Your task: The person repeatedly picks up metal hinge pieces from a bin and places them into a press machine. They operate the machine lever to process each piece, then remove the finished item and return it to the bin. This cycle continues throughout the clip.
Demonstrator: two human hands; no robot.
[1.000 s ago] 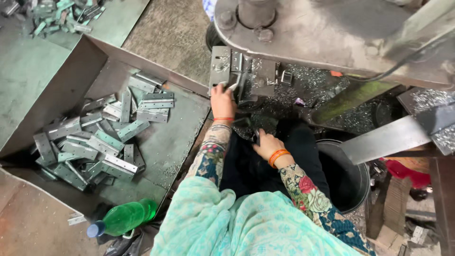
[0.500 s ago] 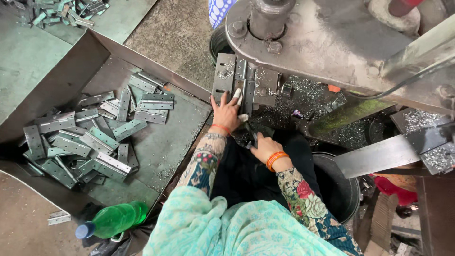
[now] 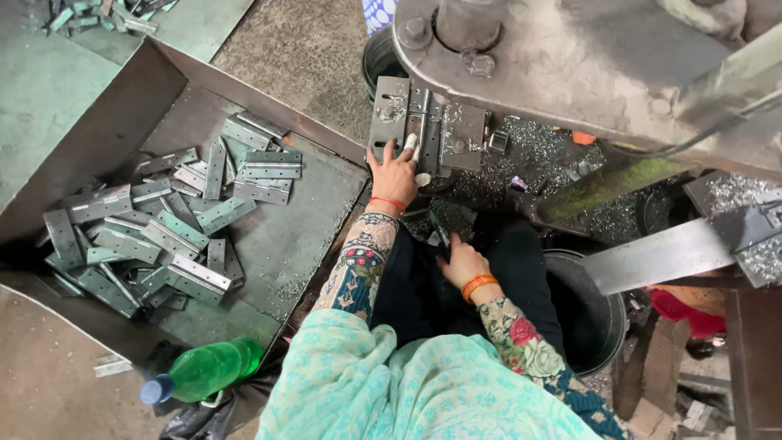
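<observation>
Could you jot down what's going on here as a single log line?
left hand: on flat grey metal hinge plate at press | right hand: in lap, on dark thin piece, grip unclear | grey metal hinges: heaped in tray

Hinges (image 3: 175, 232) are dull grey metal, slightly shiny edges. Tray (image 3: 314, 236) is matt sheet metal. Press plate (image 3: 389, 114) is scuffed steel with bright metal shavings (image 3: 546, 151) nearby. Bottle (image 3: 204, 371) is glossy green plastic. Sleeves (image 3: 358, 265) are printed cloth.
</observation>
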